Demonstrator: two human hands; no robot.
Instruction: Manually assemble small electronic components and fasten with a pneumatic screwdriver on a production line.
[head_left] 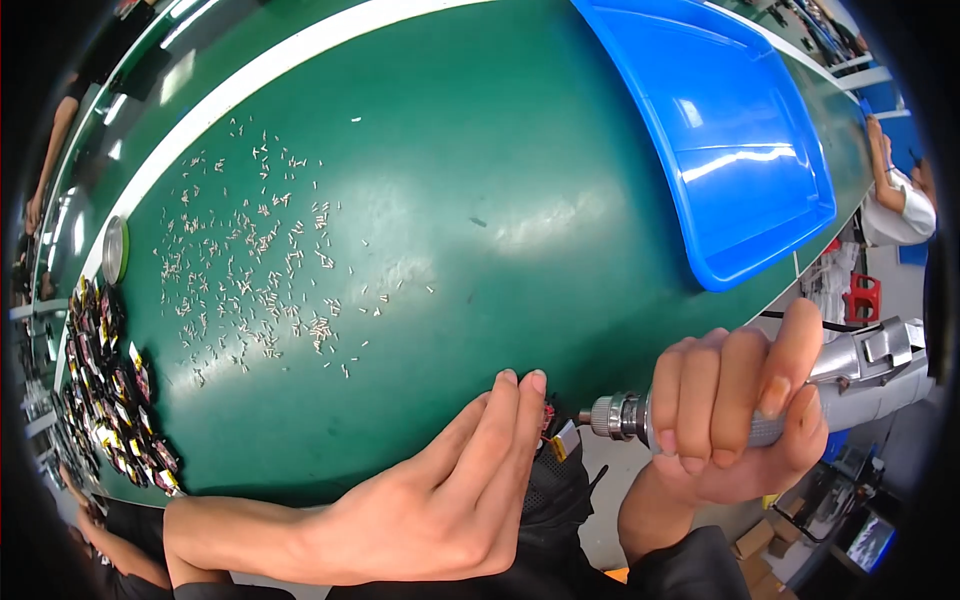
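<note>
My left hand [440, 490] reaches across the near table edge, fingers straight and pressed together. At its fingertips is a small electronic part [564, 440] with red and pale yellow bits, mostly hidden behind the fingers. My right hand [735, 405] is wrapped round a silver power screwdriver [618, 415] with a knurled collar and a lever. The tool lies roughly level, its tip pointing left at the small part and close to it. Whether the tip touches cannot be made out. Many tiny screws [268, 300] are scattered over the green table, left of centre.
A blue plastic tray [685, 215] stands at the far right of the green table [450, 200]. Along the left edge lies a heap of small dark electronic parts [115, 400], with a round shallow tin [116, 250] behind it. Other people sit at the sides.
</note>
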